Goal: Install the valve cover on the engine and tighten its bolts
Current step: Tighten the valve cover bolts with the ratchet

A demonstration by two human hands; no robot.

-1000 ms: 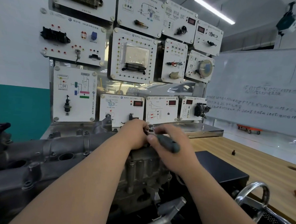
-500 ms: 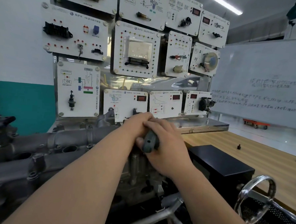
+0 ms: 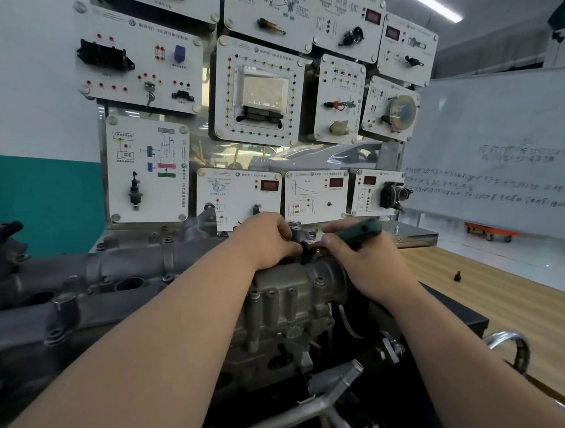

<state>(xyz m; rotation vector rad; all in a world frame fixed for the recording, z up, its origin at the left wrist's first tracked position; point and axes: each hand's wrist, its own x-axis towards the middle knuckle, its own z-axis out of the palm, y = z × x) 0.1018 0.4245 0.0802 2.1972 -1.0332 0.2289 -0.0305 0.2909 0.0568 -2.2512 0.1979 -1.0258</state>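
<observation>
Grey cast metal: valve cover (image 3: pixel 131 271), seated along the top of the engine (image 3: pixel 285 315). In the head view it runs from the left edge to the middle, with bolt heads showing along its flanges.

Left hand (image 3: pixel 266 242): at the cover's right end, fingers curled and pinching the dark head of the green-handled wrench (image 3: pixel 360 232) where it meets the cover.

Right hand (image 3: pixel 367 265): just beside the left, fingers wrapped round the wrench's handle, which lies roughly level and points right.

Wooden bench (image 3: pixel 505 300): right of the engine. It bears one small black bolt (image 3: pixel 457 276), well apart from both hands, and a black box (image 3: pixel 449 309) close to the engine.

Chrome handwheel (image 3: pixel 515 344): lower right, in front of the bench.

Panel board (image 3: pixel 258 91): white instrument panels, upright behind the engine.

Whiteboard (image 3: pixel 507 143): back right, handwriting too faint to read.
</observation>
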